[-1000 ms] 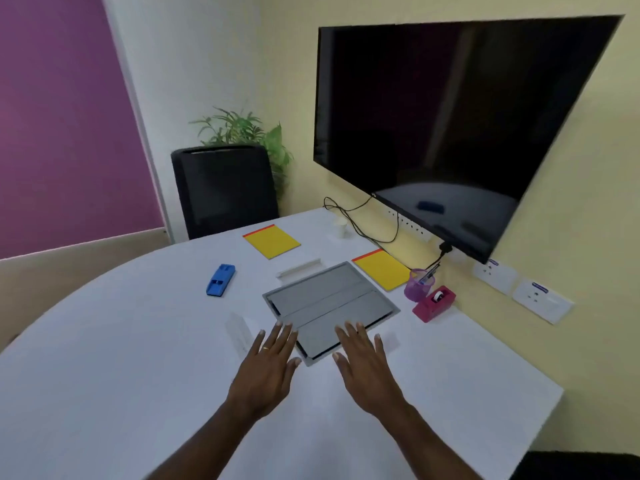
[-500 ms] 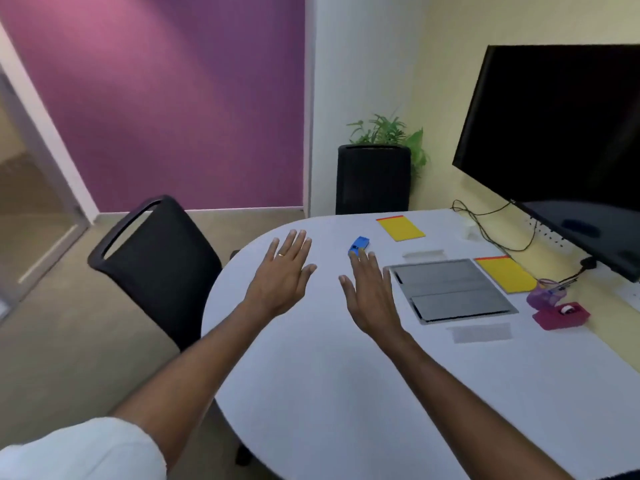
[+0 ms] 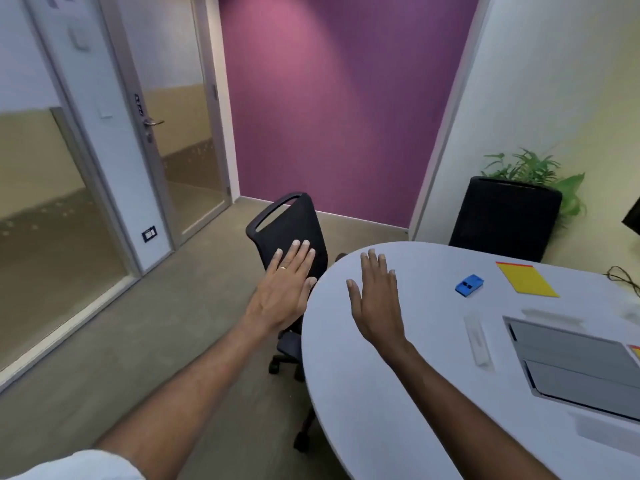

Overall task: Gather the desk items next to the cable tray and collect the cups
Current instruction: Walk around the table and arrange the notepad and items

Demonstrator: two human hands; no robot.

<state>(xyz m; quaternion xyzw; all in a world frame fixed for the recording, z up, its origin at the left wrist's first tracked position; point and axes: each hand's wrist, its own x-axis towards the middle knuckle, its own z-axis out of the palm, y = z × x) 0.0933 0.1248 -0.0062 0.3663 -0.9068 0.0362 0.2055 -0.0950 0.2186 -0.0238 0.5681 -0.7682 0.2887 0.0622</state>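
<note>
Over the rounded end of the white table (image 3: pixel 398 410) both hands hang flat, palms down, fingers spread and holding nothing. From the head view, the left hand (image 3: pixel 282 292) sits out past the table's curved edge, above the floor and in front of a black chair (image 3: pixel 291 230) pushed close to that edge; a ring shows on one finger. The right hand (image 3: pixel 375 304) is just inside the edge, above bare tabletop, with nothing under or right beside it. A white sleeve (image 3: pixel 76 465) shows at the lower left corner.

The desk items lie to the right, well apart from both hands. A blue block (image 3: pixel 469 285) lies nearest, with bare table between it and the right hand. Beyond it a yellow pad (image 3: pixel 526 279) lies flat near the far edge. The grey tray (image 3: pixel 571 362) is set into the tabletop at the right, cut off by the frame. A clear strip (image 3: pixel 478 344) lies just beside the tray's left edge, and another pale strip (image 3: pixel 550 315) lies along its far edge. A corner of a second pad (image 3: pixel 635 349) peeks in at the right frame edge. No cup can be made out.

A second chair (image 3: pixel 504 216) stands at the far side with a plant (image 3: pixel 540 178) behind it. Left of the table the floor (image 3: pixel 156 323) is open up to a glass door (image 3: pixel 187 133) and the purple wall (image 3: pixel 329 98).
</note>
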